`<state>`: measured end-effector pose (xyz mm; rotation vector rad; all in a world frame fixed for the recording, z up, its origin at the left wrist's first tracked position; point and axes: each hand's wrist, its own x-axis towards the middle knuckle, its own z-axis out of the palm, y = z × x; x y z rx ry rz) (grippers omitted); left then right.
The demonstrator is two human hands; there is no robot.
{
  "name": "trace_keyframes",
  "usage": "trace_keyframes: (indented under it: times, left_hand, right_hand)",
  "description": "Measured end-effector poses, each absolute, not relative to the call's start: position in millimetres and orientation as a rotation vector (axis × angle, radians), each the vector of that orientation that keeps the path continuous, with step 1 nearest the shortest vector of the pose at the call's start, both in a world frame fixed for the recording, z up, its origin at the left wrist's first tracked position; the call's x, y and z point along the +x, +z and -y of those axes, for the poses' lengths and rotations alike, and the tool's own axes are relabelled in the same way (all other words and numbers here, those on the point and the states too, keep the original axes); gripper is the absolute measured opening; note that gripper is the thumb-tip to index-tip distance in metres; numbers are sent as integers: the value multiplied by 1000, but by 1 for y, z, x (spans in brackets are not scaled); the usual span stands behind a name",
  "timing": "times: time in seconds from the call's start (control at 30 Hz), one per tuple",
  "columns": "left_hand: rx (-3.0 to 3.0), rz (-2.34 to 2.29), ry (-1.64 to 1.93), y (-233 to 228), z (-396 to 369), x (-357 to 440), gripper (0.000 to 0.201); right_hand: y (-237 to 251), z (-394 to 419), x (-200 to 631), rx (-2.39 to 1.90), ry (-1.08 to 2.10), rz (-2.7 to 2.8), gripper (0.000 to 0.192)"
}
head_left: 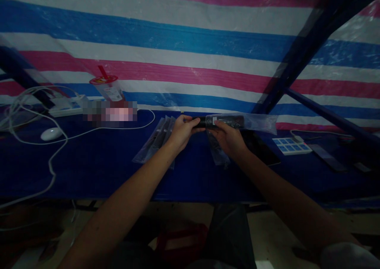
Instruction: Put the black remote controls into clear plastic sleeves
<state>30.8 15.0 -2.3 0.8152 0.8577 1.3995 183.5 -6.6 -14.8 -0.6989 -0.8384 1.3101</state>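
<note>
Both of my hands hold one long black object (pixel 228 121) inside a clear plastic bag (pixel 261 123), lifted a little above the blue table (pixel 97 166). My left hand (pixel 182 131) grips the object's bare left end. My right hand (pixel 227 137) grips the bagged middle from below. The bag's loose end sticks out to the right. A pile of clear plastic bags (pixel 157 140) lies on the table just left of my left hand. Another clear bag (pixel 218 154) lies under my right hand.
A drink cup with a red lid and straw (pixel 107 87), a white power strip (pixel 63 107), a white mouse (pixel 51 133) and white cables (pixel 35 142) sit at the left. At the right lie a dark flat device (pixel 261 148), a white-and-blue keypad (pixel 291 145) and a blue metal frame (pixel 299 55).
</note>
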Motion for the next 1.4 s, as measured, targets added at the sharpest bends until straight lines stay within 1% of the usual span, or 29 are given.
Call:
trace_keyframes:
  times: [0.17,0.37,0.57,0.7,1.0,1.17,1.4]
  left_hand:
    - [809,-846,1476,-3,-14,32,24]
    - [767,-811,1503,0,-17,25,23]
    - [667,-714,1431,2,-20,21,18]
    - [648,-710,1399,0,-19,24,15]
    - [657,-755,1342,0,-13,31,19]
    - [664,-759,1333,-1,-14,29,19]
    - [678,-786,1343,-1,-12,32,22]
  right_hand:
    - [-11,9,185,-684,1301,860,35]
    - [-5,10,188,-727,1312,850,32]
    - [3,12,197,-578,1474,1067,44]
    - [0,8,199,-593,1484,1062,35]
    - [-10,-2,199,-673,1425,965,21]
    - [-13,-1,195,-632,1423,983,20]
    - [-18,-4,186,-760,1332,986,24]
